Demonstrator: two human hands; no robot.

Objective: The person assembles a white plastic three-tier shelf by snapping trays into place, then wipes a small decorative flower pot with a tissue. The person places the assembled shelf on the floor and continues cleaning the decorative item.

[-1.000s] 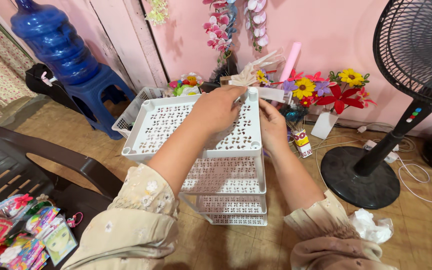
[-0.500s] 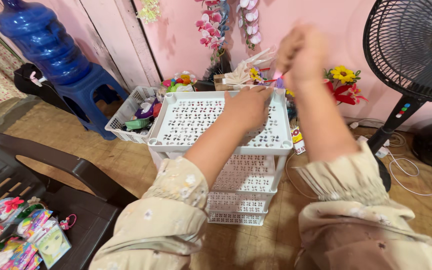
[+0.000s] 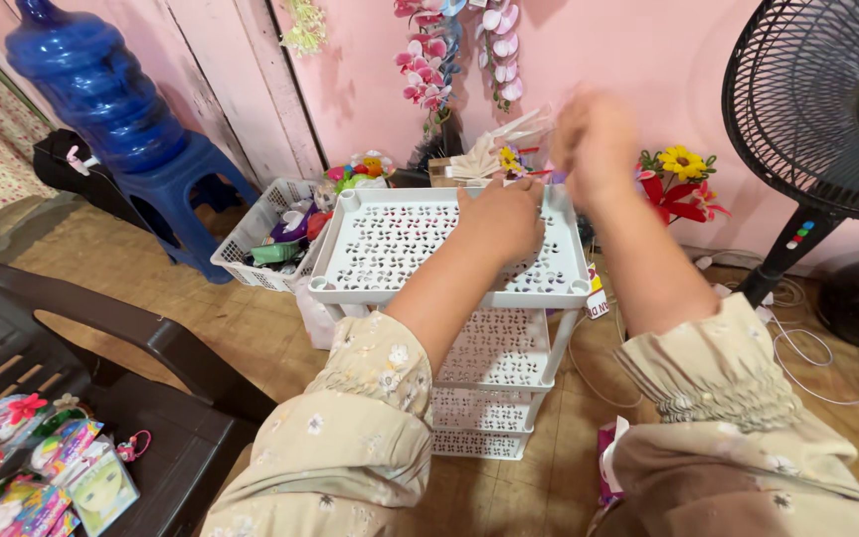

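A white plastic rack with several perforated shelves stands on the floor in front of me; its top tray [image 3: 390, 249] is bare. My left hand [image 3: 504, 219] lies on the far right part of that tray, fingers curled down at the far rim. My right hand [image 3: 594, 139] is raised above the tray's far right corner, blurred with motion. Whether it holds something cannot be made out. Both my sleeves are beige with small flowers.
A white basket [image 3: 251, 249] of small items sits left of the rack, beside a blue stool [image 3: 176, 194] carrying a blue water bottle [image 3: 91, 89]. A black fan [image 3: 827, 109] and its cable [image 3: 797, 348] stand right. Artificial flowers [image 3: 683, 174] line the pink wall. A dark chair [image 3: 72, 338] is near left.
My right hand has lifted off the tray's far right corner and now hovers above it. My left hand stays on the top tray. My view has shifted closer.
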